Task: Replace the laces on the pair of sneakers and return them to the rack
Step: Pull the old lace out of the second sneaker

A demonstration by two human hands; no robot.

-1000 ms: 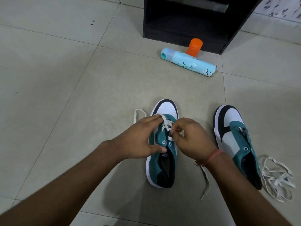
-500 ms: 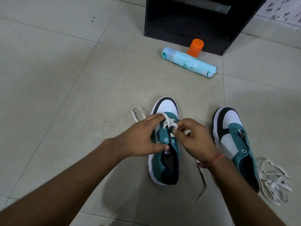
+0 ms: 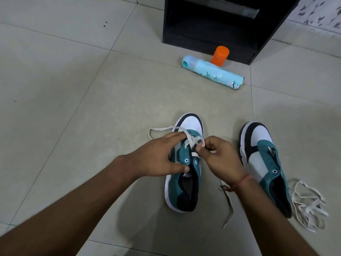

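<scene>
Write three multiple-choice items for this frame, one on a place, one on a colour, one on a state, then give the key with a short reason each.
1. Where does the loose lace pile lie?
A. inside the black rack
B. on the floor beside the sneaker on the right
C. under the blue spray can

2. What colour is the cap standing behind the blue spray can?
A. orange
B. black
C. white

3. How far is the sneaker on the right laced?
A. fully laced and tied
B. half laced
C. no lace in its eyelets

Key:
1 B: the pile sits on the tiles by that sneaker's heel.
2 A: the cap is plainly orange.
3 C: its eyelets are bare, while the left hand and right hand work a lace into the sneaker on the left.
</scene>
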